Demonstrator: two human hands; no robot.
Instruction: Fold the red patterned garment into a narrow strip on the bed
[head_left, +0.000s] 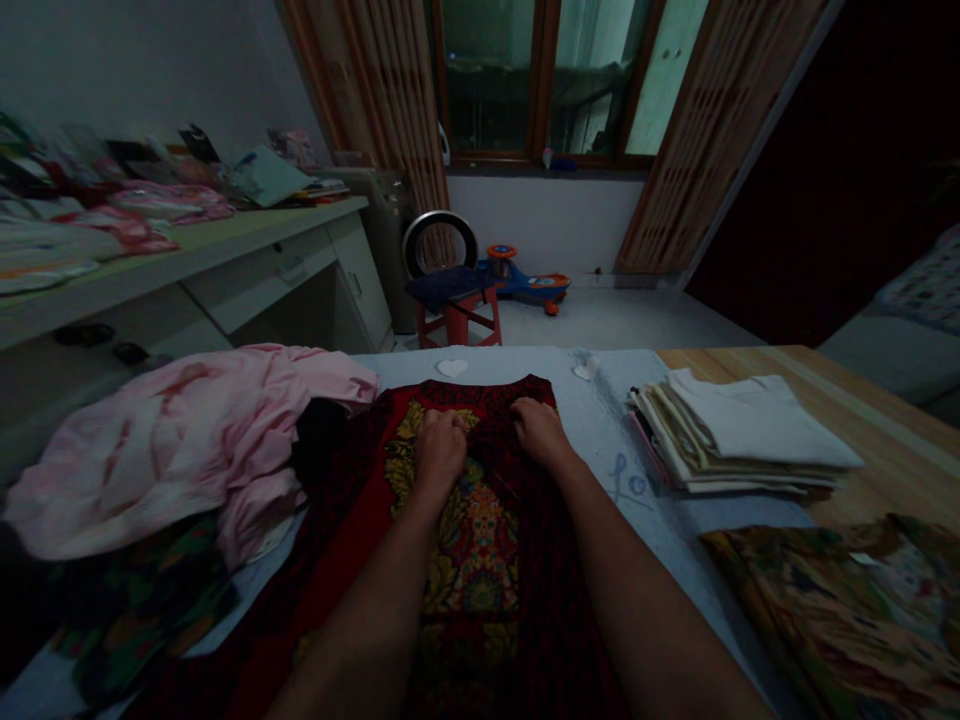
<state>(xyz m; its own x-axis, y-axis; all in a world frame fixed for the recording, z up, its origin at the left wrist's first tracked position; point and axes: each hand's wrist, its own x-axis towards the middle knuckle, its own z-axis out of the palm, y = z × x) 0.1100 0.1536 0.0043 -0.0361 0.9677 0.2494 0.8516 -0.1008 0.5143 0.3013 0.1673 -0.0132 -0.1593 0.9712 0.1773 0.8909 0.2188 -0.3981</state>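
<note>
The red garment lies spread face up in front of me. Taking a clock centred between my hands, its top edge is at twelve, and most of its length runs toward six, under my forearms. My left hand touches it at nine, fingers curled down onto the cloth; my right hand touches it at three, fingers bent near the upper edge. (Whether either one pinches fabric or merely presses, I can't tell.)

To handle it well, I'd keep both hands level, ease wrinkles outward gently, and hold the patterned front straight so no crease gets trapped.

Further out, the blue cover lies beneath. Pink cloth is bunched at nine, a folded stack sits at three, printed cloth at four, and a stool stands beyond twelve.
</note>
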